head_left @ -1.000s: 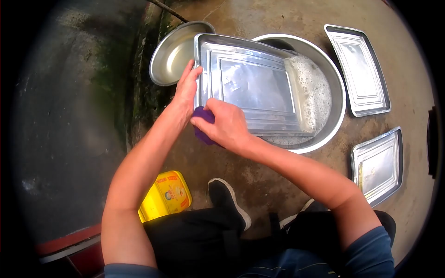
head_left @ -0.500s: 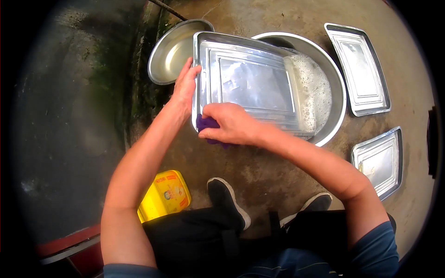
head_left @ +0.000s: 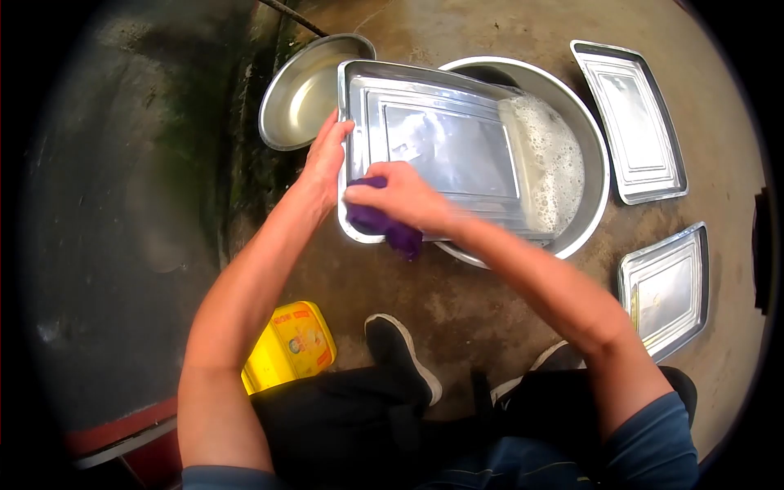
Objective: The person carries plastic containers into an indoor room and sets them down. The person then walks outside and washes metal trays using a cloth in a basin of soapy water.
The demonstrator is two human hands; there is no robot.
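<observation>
A shiny rectangular metal tray (head_left: 445,147) leans in a large round metal basin (head_left: 594,192), its right end dipping into foamy water (head_left: 549,159). My left hand (head_left: 325,159) grips the tray's left edge, thumb on the inner side and the other fingers behind the rim. In my right hand (head_left: 400,198) is a bunched purple cloth (head_left: 384,224), pressed against the tray's near left corner. Part of the cloth hangs over the near rim.
A smaller metal bowl (head_left: 282,102) stands behind my left hand. Two more metal trays lie on the wet ground: one at the far right (head_left: 637,122), one at the near right (head_left: 670,294). A yellow plastic container (head_left: 302,339) sits beside my left shoe (head_left: 400,355).
My right hand has moved slightly up along the tray's left end with the cloth, and more of the cloth shows. My left hand has slid or shifted down a little.
</observation>
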